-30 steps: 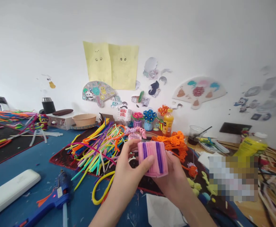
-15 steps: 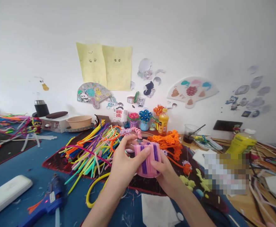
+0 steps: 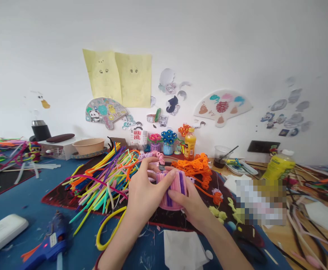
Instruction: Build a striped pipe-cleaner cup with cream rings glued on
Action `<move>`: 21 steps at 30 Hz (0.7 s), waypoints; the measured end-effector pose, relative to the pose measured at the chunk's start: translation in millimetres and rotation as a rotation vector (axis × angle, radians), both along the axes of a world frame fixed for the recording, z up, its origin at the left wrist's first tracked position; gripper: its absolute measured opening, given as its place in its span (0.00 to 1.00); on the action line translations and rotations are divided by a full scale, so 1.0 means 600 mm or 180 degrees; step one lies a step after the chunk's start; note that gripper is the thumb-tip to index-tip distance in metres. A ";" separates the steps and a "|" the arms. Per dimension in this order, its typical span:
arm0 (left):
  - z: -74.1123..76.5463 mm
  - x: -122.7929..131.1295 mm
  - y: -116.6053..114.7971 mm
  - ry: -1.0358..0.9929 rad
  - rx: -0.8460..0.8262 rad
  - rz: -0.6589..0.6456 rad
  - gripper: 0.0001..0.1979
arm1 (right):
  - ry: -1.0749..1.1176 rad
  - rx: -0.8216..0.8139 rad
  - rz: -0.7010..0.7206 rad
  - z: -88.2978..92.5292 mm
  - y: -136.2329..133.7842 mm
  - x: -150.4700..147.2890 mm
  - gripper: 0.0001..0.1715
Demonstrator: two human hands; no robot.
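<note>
Between both hands is a small cup-shaped pot [image 3: 176, 187] covered in upright pink and purple pipe cleaners, held above the dark mat. My left hand [image 3: 149, 183] grips its left side, thumb lying across the front and fingers curled behind the rim. On the right, my right hand [image 3: 190, 204] closes round the lower side, its thumb pressed on the front. A pink pipe-cleaner piece [image 3: 160, 156] shows just beyond the left fingers; whether it touches the pot is unclear. The fingertips behind the pot are hidden.
Loose pipe cleaners [image 3: 104, 180] heap on the left of the mat, orange pipe-cleaner flowers [image 3: 200, 168] on the right. A blue glue gun [image 3: 53, 240] lies front left, white paper [image 3: 183, 247] nearer me. A juice bottle [image 3: 190, 144] and flower pots [image 3: 168, 144] stand behind.
The view has shifted slightly, so the background sits further left. Both hands still hold the pot, and the right thumb sits further across its front.
</note>
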State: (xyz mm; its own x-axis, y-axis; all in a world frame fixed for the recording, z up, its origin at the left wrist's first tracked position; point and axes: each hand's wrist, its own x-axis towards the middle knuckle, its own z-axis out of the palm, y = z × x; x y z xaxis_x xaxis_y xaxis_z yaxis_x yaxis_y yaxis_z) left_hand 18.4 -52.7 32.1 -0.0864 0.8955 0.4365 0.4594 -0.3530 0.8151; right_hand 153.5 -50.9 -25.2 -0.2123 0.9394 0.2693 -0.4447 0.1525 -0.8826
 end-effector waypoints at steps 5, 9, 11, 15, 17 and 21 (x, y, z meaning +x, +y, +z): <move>-0.008 0.002 0.017 0.0031 0.0032 -0.0088 0.21 | -0.0030 -0.0040 -0.0101 -0.002 0.006 0.002 0.36; -0.026 -0.006 0.027 -0.0176 0.0187 -0.0646 0.18 | 0.0110 -0.0046 -0.0101 -0.005 0.008 0.002 0.33; -0.032 -0.009 0.027 -0.0299 0.0123 -0.0934 0.20 | 0.0127 -0.0123 -0.0078 -0.008 0.010 0.003 0.34; -0.041 -0.009 0.027 -0.0681 -0.0138 -0.1109 0.25 | 0.0030 -0.0136 -0.0019 -0.010 0.012 0.005 0.37; -0.046 -0.007 0.028 -0.0744 -0.0124 -0.0999 0.27 | -0.0020 -0.0100 -0.0027 -0.010 0.012 0.005 0.37; -0.055 -0.003 0.031 -0.0838 0.0063 -0.0783 0.25 | -0.0093 -0.0032 -0.0066 -0.010 0.011 0.002 0.36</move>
